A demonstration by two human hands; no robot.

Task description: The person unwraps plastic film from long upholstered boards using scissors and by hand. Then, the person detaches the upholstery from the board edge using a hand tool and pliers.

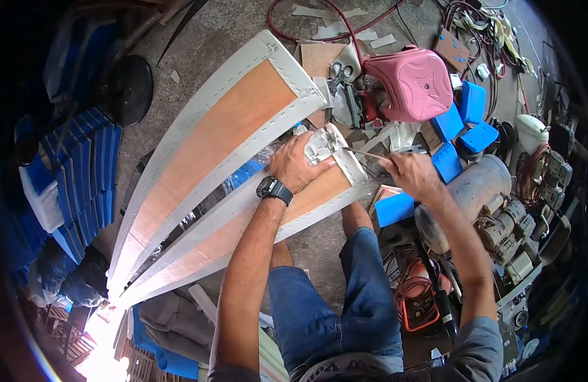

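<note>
My left hand (297, 162), with a dark watch on its wrist, grips the near end of a long panel (316, 191). That panel has a brown board middle and a white covering folded and stapled along its edges. My thumb presses on the white folded corner. In my right hand (416, 175) is a thin-shafted screwdriver (369, 155), its handle hidden in my closed fingers. Its tip points left at the white corner, where contact is hard to make out. A second, wider panel (224, 127) of the same kind lies beyond the first.
A pink stool (424, 86) stands ahead, with scissors (340, 71) and scraps beside it. Blue blocks (479, 137) and a compressor tank (466, 197) are at the right. Blue padded pieces (84, 172) stack at the left. A red hose (345, 25) crosses the floor.
</note>
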